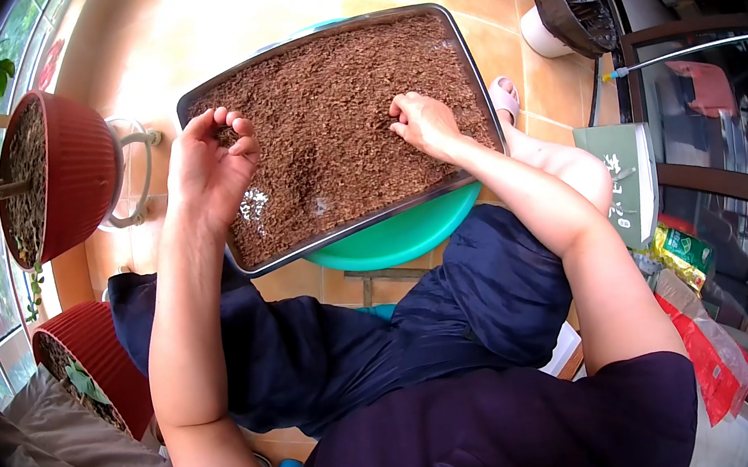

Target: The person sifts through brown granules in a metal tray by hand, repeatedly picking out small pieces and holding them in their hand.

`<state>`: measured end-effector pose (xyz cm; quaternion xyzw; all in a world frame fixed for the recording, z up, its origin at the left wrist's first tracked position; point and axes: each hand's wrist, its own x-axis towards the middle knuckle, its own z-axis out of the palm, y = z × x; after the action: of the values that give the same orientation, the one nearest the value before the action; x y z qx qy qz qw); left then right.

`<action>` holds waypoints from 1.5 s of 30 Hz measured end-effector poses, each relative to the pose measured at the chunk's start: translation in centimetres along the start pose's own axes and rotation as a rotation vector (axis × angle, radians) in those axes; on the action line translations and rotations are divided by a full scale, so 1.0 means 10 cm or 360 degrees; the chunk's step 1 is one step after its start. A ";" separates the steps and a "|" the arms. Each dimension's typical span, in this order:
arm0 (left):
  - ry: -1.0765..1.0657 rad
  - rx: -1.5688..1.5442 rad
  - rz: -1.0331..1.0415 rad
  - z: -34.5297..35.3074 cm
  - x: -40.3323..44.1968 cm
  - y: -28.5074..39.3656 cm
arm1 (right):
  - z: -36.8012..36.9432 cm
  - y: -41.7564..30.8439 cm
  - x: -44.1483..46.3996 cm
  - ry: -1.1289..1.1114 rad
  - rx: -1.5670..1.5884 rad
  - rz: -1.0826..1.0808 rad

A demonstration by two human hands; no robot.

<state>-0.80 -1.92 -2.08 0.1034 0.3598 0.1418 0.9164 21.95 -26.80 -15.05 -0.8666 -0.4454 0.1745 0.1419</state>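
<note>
A dark-rimmed tray (356,235) full of loose brown crumbly material (323,118) rests on a round green basin (402,235). My left hand (214,164) is raised over the tray's left edge, palm up, its fingers curled; whatever may be inside the curl is too small to name. On the right part of the tray, my right hand (423,123) touches the brown material with its fingers bent together, and its fingertips are partly hidden. Bare shiny patches of the tray bottom show near the left hand.
Red plant pots (77,172) stand at the left by the window. At the upper right is a bin with a black bag (546,33). A green book or box (619,175) and red and green packets (683,253) lie at the right. A tiled floor surrounds the basin.
</note>
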 end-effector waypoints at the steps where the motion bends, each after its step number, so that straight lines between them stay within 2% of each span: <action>1: 0.0004 0.0027 0.0015 0.00 0.00 -0.01 | 0.06 0.01 0.00 0.0007 -0.0071 -0.0001; 2: -0.0026 0.0037 0.0006 -0.01 0.00 -0.01 | 0.10 0.02 -0.01 0.0055 -0.0165 -0.0047; 5: -0.0032 0.0075 0.0011 -0.04 -0.03 0.01 | 0.17 0.13 0.01 -0.0022 -0.0016 -0.0018; 7: 0.0061 0.0107 0.0038 0.00 -0.04 0.00 | 0.11 0.12 0.06 -0.0210 0.0133 0.0277; 12: 0.0119 0.0185 0.0099 0.03 -0.03 -0.06 | 0.04 0.34 0.05 -0.0553 0.1155 0.0729; 16: 0.0111 0.0255 0.0017 0.07 -0.02 -0.26 | -0.27 0.22 -0.12 -0.0527 0.1624 0.0814; 21: 0.0068 0.0466 -0.0195 0.03 0.03 -0.72 | -0.42 -0.01 -0.18 -0.0307 0.1734 0.0673; 22: -0.0100 0.0452 -0.0358 -0.02 0.06 -0.79 | -0.46 -0.10 -0.20 -0.0355 0.1755 0.0648; 26: 0.0130 0.0754 -0.0554 0.03 0.05 -1.04 | -0.49 -0.35 -0.27 -0.0448 0.1737 0.0513; 28: 0.0092 0.0740 -0.0565 0.05 0.06 -1.04 | -0.43 -0.40 -0.34 -0.0460 0.1772 0.0332; 31: 0.0109 0.0743 -0.0548 0.07 0.05 -1.02 | -0.48 -0.59 -0.48 -0.0544 0.1798 0.0342; 33: 0.0137 0.0761 -0.0527 0.06 0.05 -1.03 | -0.54 -0.68 -0.56 -0.0574 0.1736 0.0228; 35: 0.0144 0.0807 -0.0546 0.08 0.04 -1.05 | -0.66 -0.75 -0.59 -0.0485 0.1456 0.0084; 40: 0.0160 0.0830 -0.0571 0.10 0.03 -1.10 | -0.76 -0.79 -0.55 -0.0137 0.1191 -0.0106; 43: 0.0115 0.0826 -0.0564 0.05 0.07 -1.11 | -0.88 -0.91 -0.56 -0.0021 0.1118 -0.0210; 45: 0.0085 0.0766 -0.0533 0.05 0.06 -1.16 | -0.86 -0.95 -0.56 -0.0026 0.1129 -0.0396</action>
<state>2.11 -12.62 -5.48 0.2532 0.4192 -0.0983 0.8663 15.79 -26.87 -2.50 -0.7015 -0.4603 0.3061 0.4498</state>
